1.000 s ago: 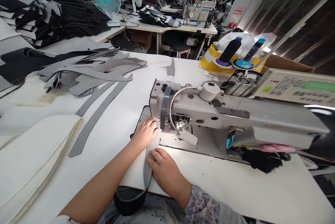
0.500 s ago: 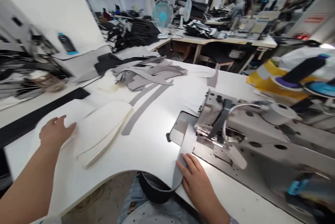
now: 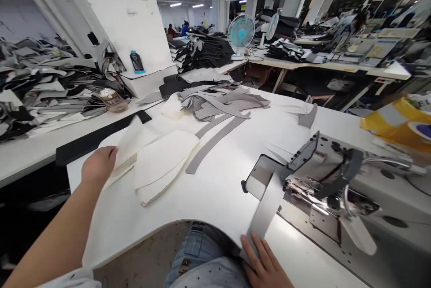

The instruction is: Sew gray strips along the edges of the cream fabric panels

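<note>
At the left of the table, my left hand [image 3: 99, 163] pinches the edge of a thin white sheet [image 3: 129, 137], lifting it off a stack of similar pieces. Beside that stack lies another pile of white curved pieces [image 3: 164, 164]. My right hand [image 3: 264, 261] rests with fingers stretched on a grey fabric strip [image 3: 266, 209] near the table's front edge. The strip runs up to the sewing machine [image 3: 326, 189], where its far end meets the needle area. Another grey strip [image 3: 215, 146] lies flat in the middle.
A heap of grey cut pieces [image 3: 218, 99] lies at the table's back. Behind it stand two fans, one a blue fan [image 3: 241, 32]. A jar [image 3: 112, 99] and a dark bottle [image 3: 136, 61] stand at the left. A yellow bag [image 3: 387, 120] sits at the right.
The view has swung left. My left hand, spread over the white pieces before, now grips a raised sheet. My right hand stays on the grey strip, now closer to the front edge.
</note>
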